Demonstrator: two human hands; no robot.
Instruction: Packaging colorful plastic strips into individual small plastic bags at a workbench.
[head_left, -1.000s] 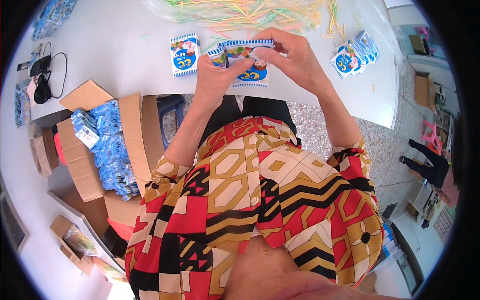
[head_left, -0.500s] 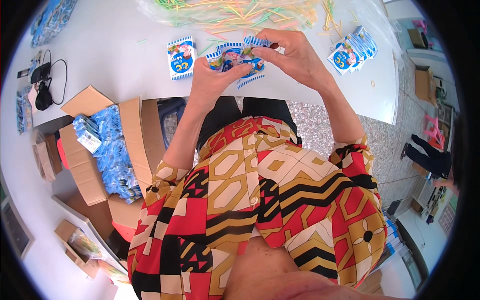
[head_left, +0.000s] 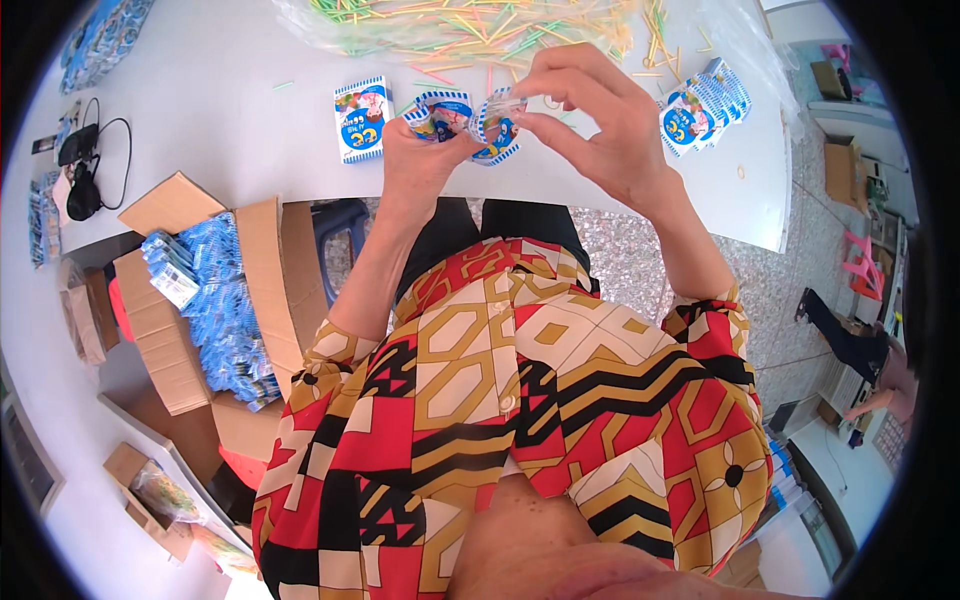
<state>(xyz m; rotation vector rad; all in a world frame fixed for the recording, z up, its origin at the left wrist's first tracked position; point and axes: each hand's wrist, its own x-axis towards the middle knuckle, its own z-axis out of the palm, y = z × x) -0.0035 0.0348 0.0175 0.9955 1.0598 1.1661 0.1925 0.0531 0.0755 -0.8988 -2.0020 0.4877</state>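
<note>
My left hand [head_left: 422, 158] is closed around the lower part of small blue-and-white printed packets [head_left: 443, 112], its thumb stretched across toward the right. At their right end, a crumpled packet [head_left: 497, 138] shows a pale, shiny upper edge. My right hand [head_left: 600, 125] has thumb and forefinger bent into a ring, with their tips at that upper edge. Exactly what lies between the fingertips is too small to make out clearly. Both hands are above the white table [head_left: 250, 130]. Left of them lies a flat blue-and-white packet [head_left: 361, 120].
Fanned packets [head_left: 706, 108] lie on the right of the table. Clear plastic [head_left: 330, 35] and many coloured sticks [head_left: 480, 25] spread at the far side. An open cardboard box [head_left: 160, 340] full of blue packets stands at left, near a black corded object [head_left: 82, 175].
The packet at right has been turned more upright and its upper edge shows pale and shiny. My right hand has shifted, its fingers now arched in a ring. The background person has moved.
</note>
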